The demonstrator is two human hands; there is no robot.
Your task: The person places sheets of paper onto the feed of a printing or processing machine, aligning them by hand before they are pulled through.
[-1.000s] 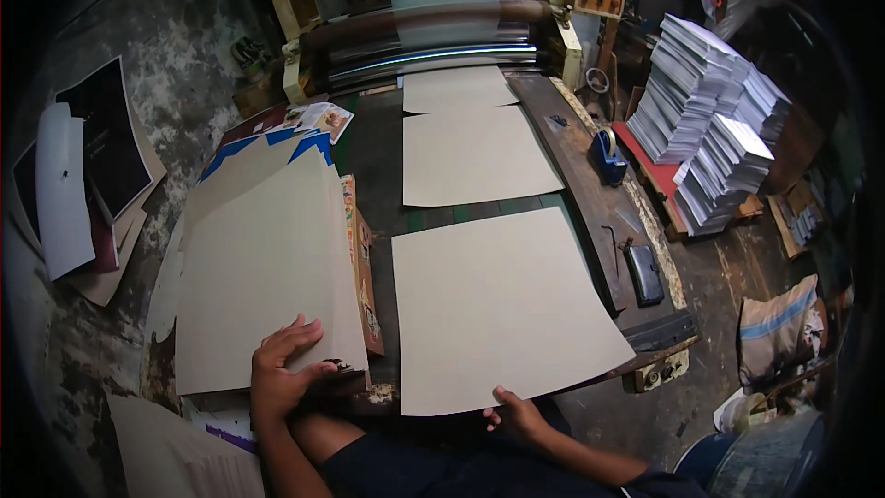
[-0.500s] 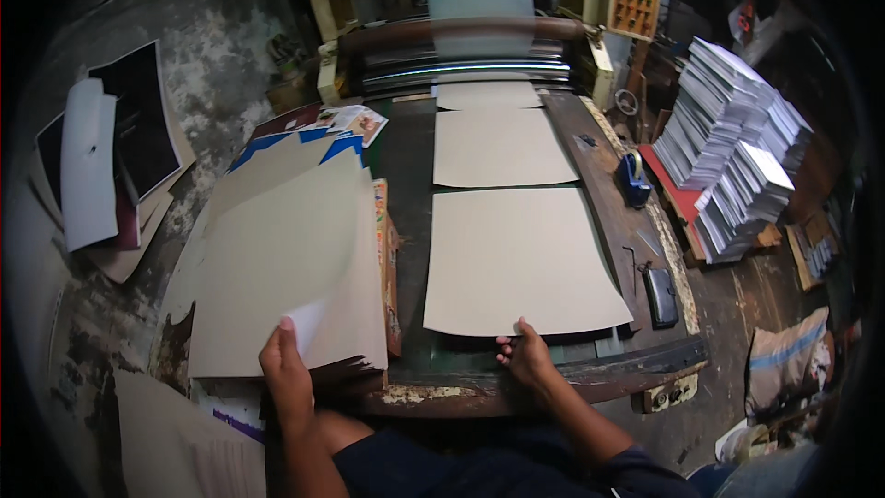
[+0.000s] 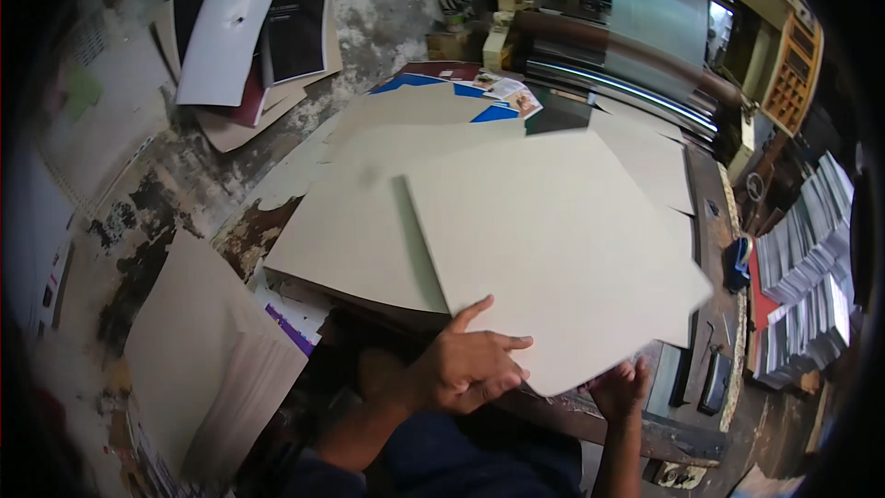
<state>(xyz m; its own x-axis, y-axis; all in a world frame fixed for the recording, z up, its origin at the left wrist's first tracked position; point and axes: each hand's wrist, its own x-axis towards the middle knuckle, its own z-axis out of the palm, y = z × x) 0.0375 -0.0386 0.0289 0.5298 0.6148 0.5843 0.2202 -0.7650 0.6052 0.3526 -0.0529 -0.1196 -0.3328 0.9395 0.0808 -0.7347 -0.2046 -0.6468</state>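
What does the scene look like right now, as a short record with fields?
left hand: grips the near edge of a beige sheet, thumb on top
right hand: under the sheet's near corner, partly hidden
sheet: lifted, blurred, above the pile of beige sheets
machine: roller press at the table's far end
right side: stacks of printed paper
left side: black and white prints on the floor

Sheet [image 3: 553, 249] over table [image 3: 682, 433], stack [image 3: 369, 221] left, bundles [image 3: 811, 267] right
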